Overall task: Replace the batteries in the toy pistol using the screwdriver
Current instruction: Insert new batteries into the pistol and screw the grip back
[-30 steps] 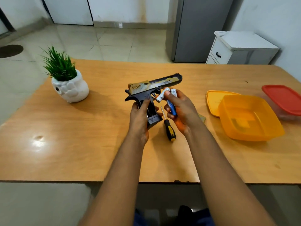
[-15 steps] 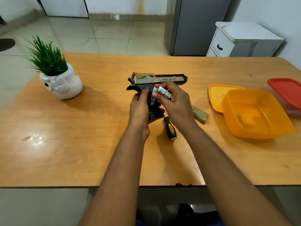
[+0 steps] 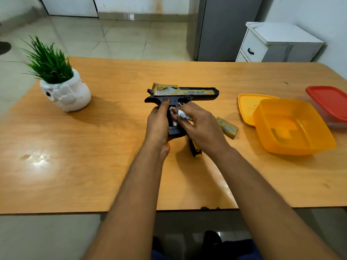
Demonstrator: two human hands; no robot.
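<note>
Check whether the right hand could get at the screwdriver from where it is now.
Probably yes, but not freely: the right hand hovers almost directly above the screwdriver, which lies on the table with its handle exposed. However, its fingers are holding a battery at the toy pistol, so it must release that first.

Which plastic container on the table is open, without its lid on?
The orange container nearest the right hand; its lid lies beside it, while the red-lidded one stays covered.

The black-and-gold toy pistol (image 3: 185,92) is held above the desk, barrel pointing right, grip toward the viewer. A white battery (image 3: 183,115) with black markings sits at the open grip. The black-and-yellow screwdriver (image 3: 195,151) lies on the desk, partly hidden. The gold grip cover (image 3: 227,127) lies just right.
</note>
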